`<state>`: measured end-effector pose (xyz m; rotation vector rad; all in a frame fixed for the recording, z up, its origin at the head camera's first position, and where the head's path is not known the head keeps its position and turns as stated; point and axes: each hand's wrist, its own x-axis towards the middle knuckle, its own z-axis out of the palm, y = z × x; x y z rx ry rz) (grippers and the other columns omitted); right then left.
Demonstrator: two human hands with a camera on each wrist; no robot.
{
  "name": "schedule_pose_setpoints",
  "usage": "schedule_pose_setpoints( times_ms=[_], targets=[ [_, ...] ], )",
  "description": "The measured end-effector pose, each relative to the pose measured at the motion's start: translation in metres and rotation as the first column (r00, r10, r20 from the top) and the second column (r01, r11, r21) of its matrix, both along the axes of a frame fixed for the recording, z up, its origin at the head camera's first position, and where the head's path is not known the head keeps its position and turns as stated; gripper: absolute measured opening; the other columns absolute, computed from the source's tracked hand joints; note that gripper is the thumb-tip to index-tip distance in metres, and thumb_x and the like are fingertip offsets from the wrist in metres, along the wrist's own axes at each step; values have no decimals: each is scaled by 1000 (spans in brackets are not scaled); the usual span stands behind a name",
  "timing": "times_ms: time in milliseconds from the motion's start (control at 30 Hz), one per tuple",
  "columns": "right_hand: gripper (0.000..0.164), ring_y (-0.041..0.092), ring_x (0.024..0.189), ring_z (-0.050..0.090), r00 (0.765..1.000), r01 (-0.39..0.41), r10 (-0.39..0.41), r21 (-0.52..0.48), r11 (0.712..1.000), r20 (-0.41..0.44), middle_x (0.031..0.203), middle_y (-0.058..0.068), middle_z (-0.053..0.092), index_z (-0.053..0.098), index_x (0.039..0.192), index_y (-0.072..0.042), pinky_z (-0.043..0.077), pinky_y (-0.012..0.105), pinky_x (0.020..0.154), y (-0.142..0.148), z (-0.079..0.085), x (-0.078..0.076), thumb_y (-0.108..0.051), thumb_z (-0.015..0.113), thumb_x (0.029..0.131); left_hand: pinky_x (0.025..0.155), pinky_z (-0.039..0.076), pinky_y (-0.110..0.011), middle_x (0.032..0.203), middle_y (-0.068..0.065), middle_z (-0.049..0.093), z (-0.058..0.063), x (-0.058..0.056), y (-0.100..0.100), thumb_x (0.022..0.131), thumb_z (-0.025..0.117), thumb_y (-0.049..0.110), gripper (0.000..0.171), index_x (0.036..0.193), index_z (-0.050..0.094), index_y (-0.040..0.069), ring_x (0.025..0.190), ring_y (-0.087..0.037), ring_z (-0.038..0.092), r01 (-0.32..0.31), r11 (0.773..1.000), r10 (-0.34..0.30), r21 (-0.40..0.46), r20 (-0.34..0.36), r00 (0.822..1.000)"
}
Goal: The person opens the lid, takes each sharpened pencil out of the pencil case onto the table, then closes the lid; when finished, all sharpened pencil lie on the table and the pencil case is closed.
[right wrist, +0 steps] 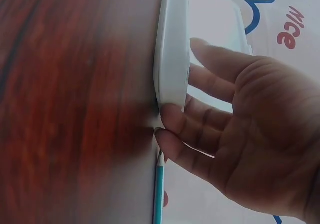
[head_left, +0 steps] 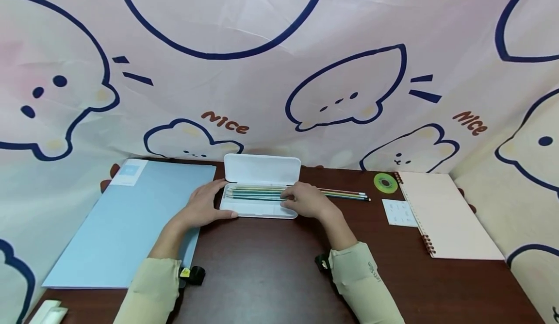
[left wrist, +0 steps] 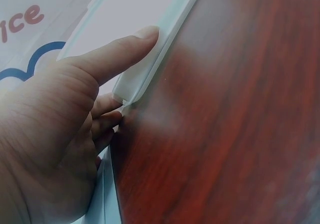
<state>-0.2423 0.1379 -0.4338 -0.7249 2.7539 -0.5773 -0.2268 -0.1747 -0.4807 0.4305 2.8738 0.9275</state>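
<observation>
A white pencil case [head_left: 262, 211] lies with its lid [head_left: 262, 169] raised behind it. Several pencils [head_left: 255, 193], mostly green and teal, lie side by side along its back half. My left hand [head_left: 203, 205] grips the case's left end, thumb over the front rim and fingers behind the end, as the left wrist view shows. At the other end my right hand [head_left: 307, 201] reaches over the rim; its thumb and index finger pinch the end of the nearest pencil. In the right wrist view, other fingertips [right wrist: 171, 115] touch the outer end of the case.
More pencils [head_left: 345, 194] lie on the table right of the case, one teal pencil [right wrist: 159, 189] pointing at the right fingers. Left stands a large blue folder [head_left: 144, 227]; right are a green disc [head_left: 386, 183], a small card [head_left: 398, 212] and a spiral notebook [head_left: 450, 217].
</observation>
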Motion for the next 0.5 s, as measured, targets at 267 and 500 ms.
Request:
schedule_pose_setpoints(
  times_ms=[267,500],
  targets=[
    [20,15,99,67,999,52,-52,-14,999,16,109,-1,76,79,111,-15,56,38,91,2,-10,1,-23,63,101,120,18,-67,159,-21,40,-5,4,0,77,82,56,99,152,42,6,148,-44,31,3,1000,-3,-9,11,1000],
    [10,11,79,58,997,77,-77,2,997,-17,101,-3,74,75,99,-21,51,32,78,0,-5,-3,-24,66,99,120,17,-66,160,-21,38,-3,0,-1,78,82,55,99,153,41,7,149,-43,29,-7,1000,7,1,7,1000]
  ],
)
